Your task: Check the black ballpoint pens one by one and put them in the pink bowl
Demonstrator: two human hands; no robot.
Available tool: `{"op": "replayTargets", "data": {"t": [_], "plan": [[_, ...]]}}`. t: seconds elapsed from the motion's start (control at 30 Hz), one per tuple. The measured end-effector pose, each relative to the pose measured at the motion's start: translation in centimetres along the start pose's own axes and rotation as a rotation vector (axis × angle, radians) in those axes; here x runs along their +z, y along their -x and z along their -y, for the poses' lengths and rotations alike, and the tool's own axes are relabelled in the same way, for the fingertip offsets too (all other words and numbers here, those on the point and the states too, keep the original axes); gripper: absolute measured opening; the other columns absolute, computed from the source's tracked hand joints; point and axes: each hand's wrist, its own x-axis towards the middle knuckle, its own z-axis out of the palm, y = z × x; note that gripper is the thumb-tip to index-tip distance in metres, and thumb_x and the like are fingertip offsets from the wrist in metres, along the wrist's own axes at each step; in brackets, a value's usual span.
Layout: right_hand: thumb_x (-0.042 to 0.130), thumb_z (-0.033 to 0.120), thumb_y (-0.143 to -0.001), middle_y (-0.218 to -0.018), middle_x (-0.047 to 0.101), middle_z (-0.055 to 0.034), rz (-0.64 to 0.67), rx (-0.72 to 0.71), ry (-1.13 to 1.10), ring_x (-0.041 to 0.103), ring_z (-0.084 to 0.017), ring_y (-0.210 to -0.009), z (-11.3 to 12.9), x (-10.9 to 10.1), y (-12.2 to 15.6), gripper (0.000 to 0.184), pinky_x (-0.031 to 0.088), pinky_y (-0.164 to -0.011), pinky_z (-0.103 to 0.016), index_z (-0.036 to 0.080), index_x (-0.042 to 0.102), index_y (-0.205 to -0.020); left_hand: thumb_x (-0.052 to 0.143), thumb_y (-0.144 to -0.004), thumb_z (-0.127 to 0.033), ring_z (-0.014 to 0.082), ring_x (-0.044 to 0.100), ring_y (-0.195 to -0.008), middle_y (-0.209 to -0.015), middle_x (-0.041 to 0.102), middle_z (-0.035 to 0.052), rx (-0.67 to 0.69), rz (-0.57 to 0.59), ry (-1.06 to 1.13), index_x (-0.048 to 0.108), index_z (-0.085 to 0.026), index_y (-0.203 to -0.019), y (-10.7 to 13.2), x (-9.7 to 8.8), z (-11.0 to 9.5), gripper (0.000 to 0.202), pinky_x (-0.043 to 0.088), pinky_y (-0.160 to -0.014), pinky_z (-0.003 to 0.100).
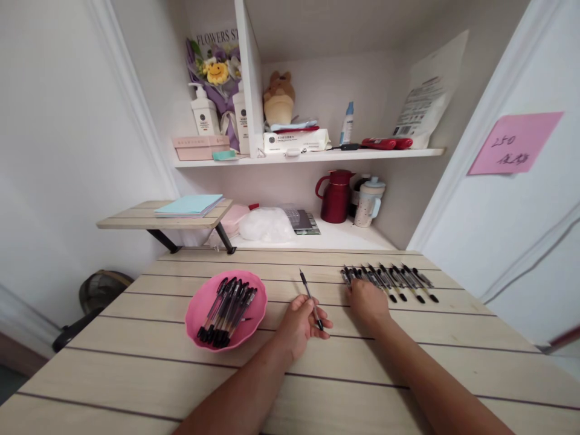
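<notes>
My left hand (299,323) is closed on a black pen (309,295) that points away from me, its tip lifted over the wooden table (136,362). My right hand (366,302) rests palm down at the left end of a row of several black pens (392,281) lying side by side on the table; its fingers are curled over the nearest pens, and I cannot make out whether they grip one. A pink bowl (203,305) with several more black pens (229,309) sits left of my left hand.
Behind the table a small raised wooden stand (136,219) bears blue notebooks (190,205). A red jug (335,194), a mug (369,202) and a plastic bag (265,225) stand on the white ledge. A shelf (317,157) above carries bottles and boxes. A pink note (514,144) hangs at right.
</notes>
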Motion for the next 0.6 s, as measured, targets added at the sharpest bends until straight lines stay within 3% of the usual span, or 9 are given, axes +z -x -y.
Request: {"op": "replayTargets", "data": {"t": [0.13, 0.3, 0.47, 0.6], "plan": [[0.047, 0.020, -0.071, -0.077, 0.067, -0.0135, -0.014, -0.023, -0.125, 0.062, -0.025, -0.073, 0.1, -0.5, 1.1, 0.014, 0.039, -0.059, -0.030, 0.015, 0.060, -0.071, 0.055, -0.073, -0.042, 0.0149, 0.061, -0.056, -0.066, 0.057, -0.0001, -0.009, 0.024, -0.058, 0.044, -0.018, -0.087, 0.1, 0.2, 0.2, 0.030, 0.045, -0.043, 0.022], [0.051, 0.014, -0.057, -0.050, 0.060, -0.0025, 0.058, -0.087, -0.635, 0.054, -0.014, -0.050, 1.2, -0.7, 2.7, 0.010, 0.035, -0.049, -0.024, 0.019, 0.047, -0.050, 0.055, -0.072, -0.044, 0.0127, 0.059, -0.054, -0.067, 0.056, -0.0005, -0.019, 0.021, -0.112, 0.043, -0.018, -0.087, 0.3, 0.5, 0.1, 0.031, 0.043, -0.041, 0.020], [0.053, 0.016, -0.056, -0.039, 0.052, 0.0055, 0.326, -0.019, -1.271, 0.041, -0.008, -0.034, 2.2, 0.6, 3.9, 0.007, 0.029, -0.039, -0.021, 0.020, 0.048, -0.058, 0.053, -0.073, -0.044, 0.0113, 0.057, -0.051, -0.066, 0.056, -0.0007, -0.013, 0.025, -0.123, 0.042, -0.018, -0.086, 0.3, 0.5, 0.0, 0.031, 0.042, -0.039, 0.019], [0.059, 0.020, -0.059, -0.043, 0.054, 0.0043, 0.381, 0.009, -1.489, 0.044, -0.007, -0.037, 2.1, 1.0, 4.2, 0.015, 0.030, -0.038, -0.019, 0.016, 0.059, -0.073, 0.052, -0.073, -0.045, 0.0109, 0.056, -0.048, -0.065, 0.056, -0.0011, -0.010, 0.046, -0.171, 0.042, -0.018, -0.087, 0.3, 0.4, 0.2, 0.032, 0.041, -0.039, 0.019]]}}
